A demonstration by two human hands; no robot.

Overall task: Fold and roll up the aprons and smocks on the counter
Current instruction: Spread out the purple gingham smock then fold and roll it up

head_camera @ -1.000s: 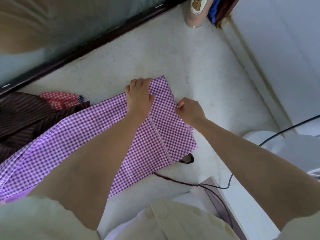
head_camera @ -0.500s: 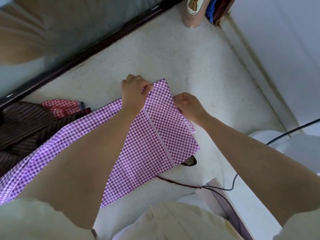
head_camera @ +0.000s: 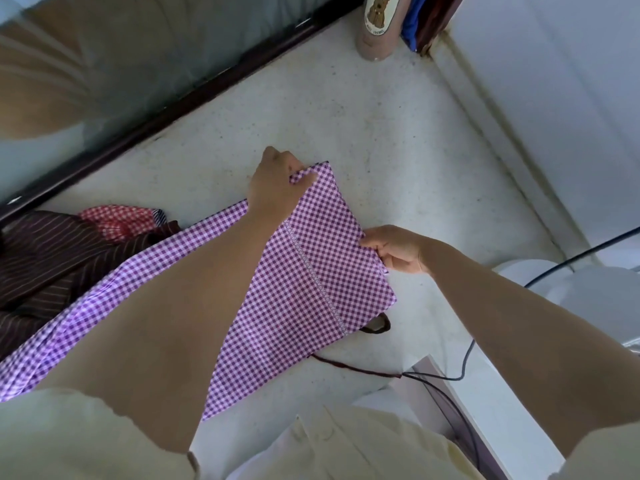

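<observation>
A purple-and-white checked apron (head_camera: pixel 311 282) lies folded into a long strip across the pale speckled counter (head_camera: pixel 346 116). My left hand (head_camera: pixel 277 183) pinches its far corner, fingers closed on the cloth. My right hand (head_camera: pixel 398 249) grips the right end edge of the same strip, partway down. A dark maroon strap (head_camera: pixel 375 325) pokes out under the near right corner. To the left, a dark striped garment (head_camera: pixel 52 258) and a red checked one (head_camera: pixel 121 220) lie in a heap, partly under the purple apron.
A pinkish bottle (head_camera: pixel 377 26) with a bear label stands at the counter's far end, blue cloth beside it. A dark window frame (head_camera: pixel 190 98) runs along the left. At right sit a white appliance (head_camera: pixel 588 306) and a black cable (head_camera: pixel 464 362).
My left hand went from lying flat on the cloth to pinching its far corner. My right hand slid down the right edge towards me and now grips it.
</observation>
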